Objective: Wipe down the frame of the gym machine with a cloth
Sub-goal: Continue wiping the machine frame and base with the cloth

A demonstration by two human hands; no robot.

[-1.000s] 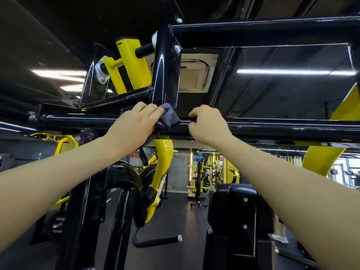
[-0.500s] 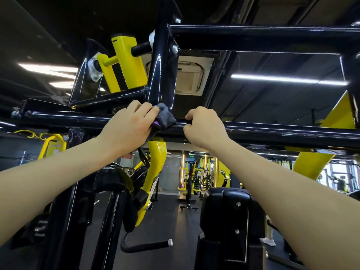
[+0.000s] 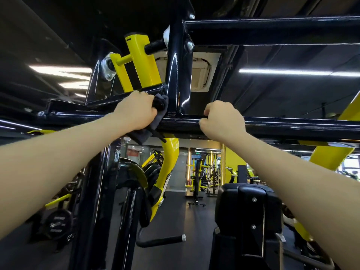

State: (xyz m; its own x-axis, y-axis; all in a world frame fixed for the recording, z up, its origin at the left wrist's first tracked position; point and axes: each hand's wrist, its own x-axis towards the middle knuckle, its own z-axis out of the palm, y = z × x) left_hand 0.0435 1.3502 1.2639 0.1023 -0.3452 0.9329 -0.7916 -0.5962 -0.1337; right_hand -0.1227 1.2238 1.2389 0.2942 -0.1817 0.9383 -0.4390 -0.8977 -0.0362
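We wipe overhead crossbar [image 3: 292,126] of frame. Left hand [image 3: 136,112] grips grey cloth [image 3: 160,109], bunched against joint at upright post [image 3: 178,75]. Right hand [image 3: 222,120] curls round crossbar, bracing. Next, we judge: work cloth up post beside grip.

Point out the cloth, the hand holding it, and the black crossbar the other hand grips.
cloth [image 3: 160,115]: head view, grey fold beside the knuckles.
left hand [image 3: 136,112]: head view, back of the hand.
black crossbar [image 3: 292,126]: head view, bare stretch to the right of the right hand [image 3: 222,120].
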